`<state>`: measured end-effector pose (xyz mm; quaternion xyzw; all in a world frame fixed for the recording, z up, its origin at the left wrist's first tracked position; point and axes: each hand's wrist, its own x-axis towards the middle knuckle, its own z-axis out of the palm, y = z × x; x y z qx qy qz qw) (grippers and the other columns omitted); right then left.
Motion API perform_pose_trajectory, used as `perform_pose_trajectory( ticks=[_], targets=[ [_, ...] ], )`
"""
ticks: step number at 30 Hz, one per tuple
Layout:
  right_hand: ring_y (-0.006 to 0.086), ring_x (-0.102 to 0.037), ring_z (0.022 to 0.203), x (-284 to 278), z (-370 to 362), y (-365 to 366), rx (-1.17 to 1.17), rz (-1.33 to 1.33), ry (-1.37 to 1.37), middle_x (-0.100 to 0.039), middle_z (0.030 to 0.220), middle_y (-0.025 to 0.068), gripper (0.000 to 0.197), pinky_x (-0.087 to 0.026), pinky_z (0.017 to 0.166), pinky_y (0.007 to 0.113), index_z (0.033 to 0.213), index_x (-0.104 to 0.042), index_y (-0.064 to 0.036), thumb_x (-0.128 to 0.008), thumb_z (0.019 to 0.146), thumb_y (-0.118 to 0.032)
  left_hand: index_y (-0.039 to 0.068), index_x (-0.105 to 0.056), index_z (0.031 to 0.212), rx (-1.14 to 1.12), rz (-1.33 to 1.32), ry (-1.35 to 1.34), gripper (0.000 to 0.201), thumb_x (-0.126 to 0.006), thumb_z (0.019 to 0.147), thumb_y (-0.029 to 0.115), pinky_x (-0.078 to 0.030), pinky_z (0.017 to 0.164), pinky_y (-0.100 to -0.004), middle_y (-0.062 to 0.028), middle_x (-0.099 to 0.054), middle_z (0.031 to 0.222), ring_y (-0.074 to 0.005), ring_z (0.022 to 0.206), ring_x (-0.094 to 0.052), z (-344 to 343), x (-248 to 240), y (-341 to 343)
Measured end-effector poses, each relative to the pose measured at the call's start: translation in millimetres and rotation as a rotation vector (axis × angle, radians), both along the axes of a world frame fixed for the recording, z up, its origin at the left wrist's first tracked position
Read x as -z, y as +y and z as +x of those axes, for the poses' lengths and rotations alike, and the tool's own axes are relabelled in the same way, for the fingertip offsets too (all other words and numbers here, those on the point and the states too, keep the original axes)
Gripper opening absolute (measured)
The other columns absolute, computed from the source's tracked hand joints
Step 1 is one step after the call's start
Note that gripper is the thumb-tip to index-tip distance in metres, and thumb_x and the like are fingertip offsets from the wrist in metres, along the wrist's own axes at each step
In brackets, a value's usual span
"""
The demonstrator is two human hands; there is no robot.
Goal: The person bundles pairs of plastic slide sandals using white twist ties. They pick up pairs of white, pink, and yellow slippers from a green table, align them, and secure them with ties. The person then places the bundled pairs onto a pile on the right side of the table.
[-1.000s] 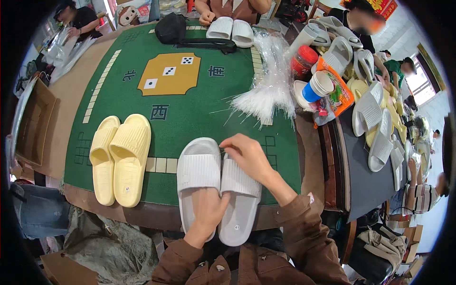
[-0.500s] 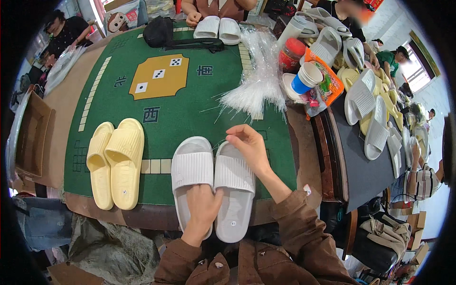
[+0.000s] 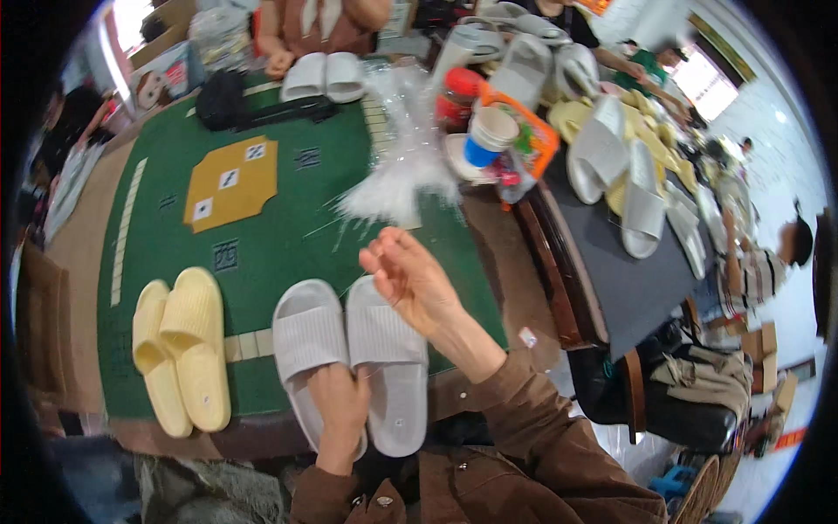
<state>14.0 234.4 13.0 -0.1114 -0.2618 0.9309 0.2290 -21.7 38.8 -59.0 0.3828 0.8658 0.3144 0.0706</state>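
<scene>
A pair of grey ribbed slippers, the left slipper [image 3: 305, 306] and the right slipper [image 3: 397, 393], lies side by side at the table's near edge. My left hand [image 3: 336, 406] reaches into the left slipper under its strap; the strap hides most of its fingers, and the thumb shows at the inner side. Over the right slipper's toe is my right hand [image 3: 415, 284], fingers curled together and smeared a little. A faint thin strand shows near its fingertips, too fine to make out well. To the left rests a pair of pale yellow slippers [image 3: 199, 367].
Beyond the slippers lies a bundle of clear plastic strands [image 3: 397, 188] on the green tabletop [image 3: 297, 236]. A black bag [image 3: 221, 100] is at the far left. A paper cup [image 3: 489, 138] and red-lidded jar [image 3: 457, 96] stand right, beside a dark table [image 3: 580, 271] piled with slippers. Co-workers surround.
The whole view has shifted, so the table sits further left and lower. My right hand has lifted slightly off the right slipper's toe. My left hand stays in the left slipper.
</scene>
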Motion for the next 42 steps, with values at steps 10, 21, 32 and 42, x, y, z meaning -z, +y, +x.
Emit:
perform_pose_trajectory(
  ticks=[10,21,32,42],
  targets=[
    [0.0069,-0.049,0.065,-68.1,88.3,34.8,0.82,0.822,-0.234,-0.054,0.088,0.0041,0.008,-0.04,0.057,0.022,0.105,-0.051,-0.0035,-0.054,0.098,-0.008,-0.009,-0.061,0.091,0.032,-0.096,-0.056,0.038,-0.07,0.083,0.027,-0.041,0.077,-0.0544,-0.0296,-0.06,0.089,-0.0487,0.086,-0.054,0.1,-17.0,2.7],
    [0.0281,-0.064,0.087,-143.6,255.0,113.1,1.544,2.278,-1.293,-0.06,0.11,0.0127,0.024,-0.052,0.073,0.036,0.116,-0.061,-0.0079,-0.059,0.092,-0.005,-0.012,-0.044,0.125,0.082,-0.248,0.017,0.063,-0.067,0.085,0.03,-0.032,0.102,-0.0546,-0.0323,-0.048,0.12,-0.0498,0.116,-0.043,6.5,-36.7,-20.3],
    [0.0353,-0.066,0.097,-122.8,283.9,271.3,0.61,2.163,-2.016,-0.057,0.126,0.0153,0.059,-0.053,0.081,0.048,0.143,-0.043,-0.0215,-0.059,0.09,-0.042,0.003,-0.043,0.137,0.163,0.014,-0.042,0.07,-0.073,0.073,0.005,-0.026,0.111,-0.0557,-0.0355,-0.031,0.143,-0.0518,0.132,-0.033,50.2,-51.3,-37.3],
    [0.0272,-0.061,0.068,-99.1,327.0,380.5,0.16,2.032,-1.726,-0.06,0.076,0.0155,0.095,-0.049,0.063,0.041,0.156,-0.02,-0.0285,-0.072,0.076,-0.017,0.003,-0.045,0.136,0.162,0.008,0.156,0.064,-0.071,0.08,0.019,-0.032,0.11,-0.0542,-0.0328,-0.034,0.14,-0.0472,0.131,-0.037,47.2,-27.8,-37.0]
  ],
)
